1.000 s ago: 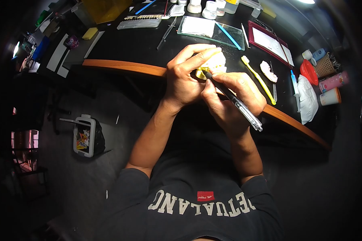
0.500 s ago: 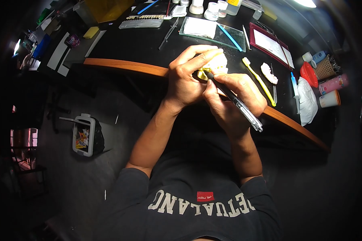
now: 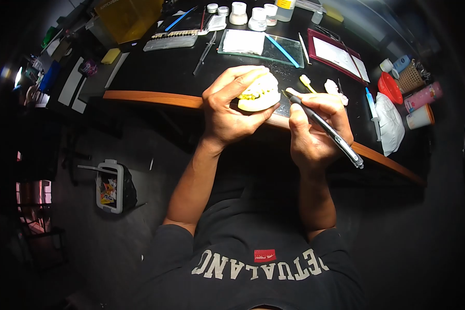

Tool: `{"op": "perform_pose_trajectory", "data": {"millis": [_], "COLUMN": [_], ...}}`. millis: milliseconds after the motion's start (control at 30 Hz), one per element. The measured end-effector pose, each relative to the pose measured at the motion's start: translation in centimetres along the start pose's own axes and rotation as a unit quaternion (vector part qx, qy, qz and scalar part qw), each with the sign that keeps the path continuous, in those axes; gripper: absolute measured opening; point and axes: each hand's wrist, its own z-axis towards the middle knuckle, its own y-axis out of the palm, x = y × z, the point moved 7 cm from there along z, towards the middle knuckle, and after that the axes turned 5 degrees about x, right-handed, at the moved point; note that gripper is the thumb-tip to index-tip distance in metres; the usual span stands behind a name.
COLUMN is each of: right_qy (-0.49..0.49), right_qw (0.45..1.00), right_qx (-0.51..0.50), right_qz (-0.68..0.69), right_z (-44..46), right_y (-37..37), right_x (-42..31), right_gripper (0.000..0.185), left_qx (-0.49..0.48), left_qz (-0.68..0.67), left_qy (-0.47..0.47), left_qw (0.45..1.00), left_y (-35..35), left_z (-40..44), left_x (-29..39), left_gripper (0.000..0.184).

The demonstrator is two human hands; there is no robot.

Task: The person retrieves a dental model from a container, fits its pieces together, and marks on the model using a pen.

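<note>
My left hand (image 3: 227, 106) is closed around a pale yellow dental model (image 3: 260, 93), its upper and lower halves together and brightly lit. In my right hand (image 3: 320, 126) is a black and silver pen (image 3: 331, 132), gripped like a writing tool with its tip pointing up and left. A small gap separates the pen tip from the model. Behind my right fingers lies a yellow toothbrush (image 3: 306, 81), partly hidden. Near it rests a whitish tooth-shaped piece (image 3: 335, 89), also partly covered by the hand.
Along the back stand white jars (image 3: 257, 19) and a glass plate (image 3: 227, 45) bearing folded tissue and a blue stick (image 3: 281, 50). Tweezers (image 3: 205, 53) lie to the left. At right are a maroon-framed pad (image 3: 315, 39), a syringe (image 3: 373, 111) and a red bowl (image 3: 390, 88). A bin (image 3: 108, 186) stands on the floor.
My right hand has drawn the pen away from the model, down and to the right. The left hand and model have shifted slightly left, showing more of the model.
</note>
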Motion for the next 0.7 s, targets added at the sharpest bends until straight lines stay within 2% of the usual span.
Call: {"op": "perform_pose_trajectory", "data": {"millis": [100,167,267,600,700], "right_qy": [0.059,0.022,0.028,0.065,0.101], "right_qw": [0.996,0.999,0.999,0.997,0.993], "right_qx": [0.014,-0.012,0.002,0.022,0.029], "right_qz": [0.067,0.026,0.035,0.046,0.049], "right_z": [0.0,-0.1,-0.2,-0.5,-0.4], "right_y": [0.2,0.3,0.8,1.0,0.9], "right_x": [0.0,0.0,0.0,1.5,1.5], "right_gripper": [0.021,0.020,0.018,0.017,0.017], "left_qx": [-0.005,-0.008,-0.012,-0.014,-0.009], "left_qz": [-0.012,-0.009,-0.005,-0.016,-0.022], "left_qy": [-0.007,-0.013,-0.010,-0.032,-0.046], "left_qw": [1.000,1.000,1.000,0.999,0.999], "left_y": [0.0,-0.1,-0.2,-0.2,-0.2], "left_z": [0.1,0.1,0.3,0.1,0.0], "left_x": [0.2,0.2,0.4,-0.1,0.0], "left_gripper": [0.055,0.055,0.051,0.051,0.051]}}
